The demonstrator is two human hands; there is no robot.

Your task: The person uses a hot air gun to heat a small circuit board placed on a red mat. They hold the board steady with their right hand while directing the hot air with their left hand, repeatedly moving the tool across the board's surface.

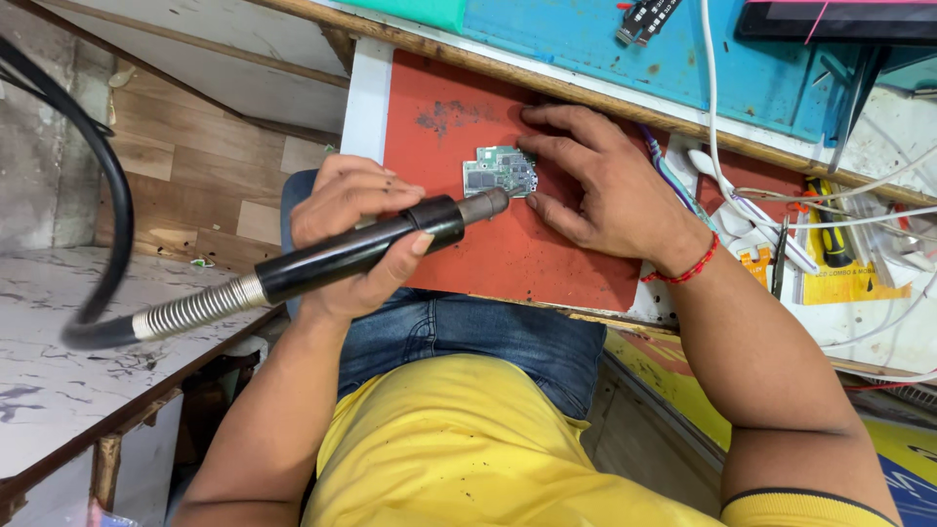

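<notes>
Circuit board (500,170) lies between left hand (353,229) gripping hot-air wand (361,249) and flat-open right hand (595,181).

At centre frame I see a matt red rubbery mat (508,244), scuffed and speckled dark, under a green circuit board (500,171) with dull metal shields. The hot-air handpiece (361,249) at left shows glossy black plastic, a grey metal nozzle and a ribbed steel spring collar. Upper right, the blue worktop (586,44) looks chipped, edged in bare wood.
</notes>
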